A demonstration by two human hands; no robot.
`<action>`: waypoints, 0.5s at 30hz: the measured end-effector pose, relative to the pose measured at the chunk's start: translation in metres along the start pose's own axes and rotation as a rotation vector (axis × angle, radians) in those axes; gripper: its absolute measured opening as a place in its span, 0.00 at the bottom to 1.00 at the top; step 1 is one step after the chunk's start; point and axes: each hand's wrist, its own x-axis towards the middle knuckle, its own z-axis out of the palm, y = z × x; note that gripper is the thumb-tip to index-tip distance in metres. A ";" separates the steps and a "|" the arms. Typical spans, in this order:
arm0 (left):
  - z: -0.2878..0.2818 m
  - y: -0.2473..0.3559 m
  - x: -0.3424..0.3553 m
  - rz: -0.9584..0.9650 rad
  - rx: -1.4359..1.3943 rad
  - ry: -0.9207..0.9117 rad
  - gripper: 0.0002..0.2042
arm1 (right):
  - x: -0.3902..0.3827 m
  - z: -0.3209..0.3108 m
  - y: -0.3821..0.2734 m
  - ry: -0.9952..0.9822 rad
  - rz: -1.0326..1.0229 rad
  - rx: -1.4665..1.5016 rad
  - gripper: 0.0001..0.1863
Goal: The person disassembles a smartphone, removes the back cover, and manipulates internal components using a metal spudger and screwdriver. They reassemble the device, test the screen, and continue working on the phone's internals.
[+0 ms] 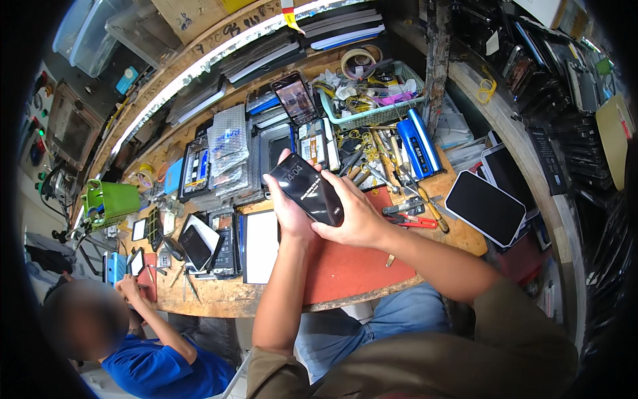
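The left hand [290,214] and the right hand [359,211] together hold a black phone [307,191] above the far edge of the red mat [355,271], its screen lit with white text and tilted up. The left hand cups its left side, thumb along the edge. The right hand grips the opposite side, thumb near the lower corner, fingers along the edge. Both are closed around the phone, neither spread wide.

The mat lies on a wooden bench [465,238]. Left of the mat is a white panel [260,247]; farther left of it are a dark phone [196,247] and, well apart, a green bin [116,201]. Beyond the mat, to its left, is a stack of bubble wrap [229,143]; straight beyond it, a second phone [296,98] stands propped with its screen on. Also beyond the mat are a heap of hand tools [372,159] and, farther back, a pale green basket [379,120] full of tape rolls and wires. Just off the mat's far right corner lie a red tool [420,222] and a yellow-handled tool [435,211]; farther right of the mat is a tablet [485,207], dark-screened with a white border. Well left of the mat, a co-worker in a blue shirt [166,362] sits, hands at a small device [137,263].
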 end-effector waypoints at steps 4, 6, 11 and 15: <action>-0.015 0.002 0.002 0.004 -0.149 0.009 0.40 | -0.004 0.001 0.005 -0.043 -0.148 -0.153 0.56; -0.020 0.008 0.000 0.039 -0.181 0.023 0.42 | -0.006 0.000 0.004 -0.093 -0.156 -0.217 0.52; -0.023 0.008 0.000 0.050 -0.108 0.006 0.44 | -0.009 0.000 -0.001 -0.143 -0.161 -0.304 0.48; -0.024 0.007 0.000 0.043 -0.114 -0.051 0.45 | -0.008 -0.001 -0.003 -0.143 -0.109 -0.250 0.51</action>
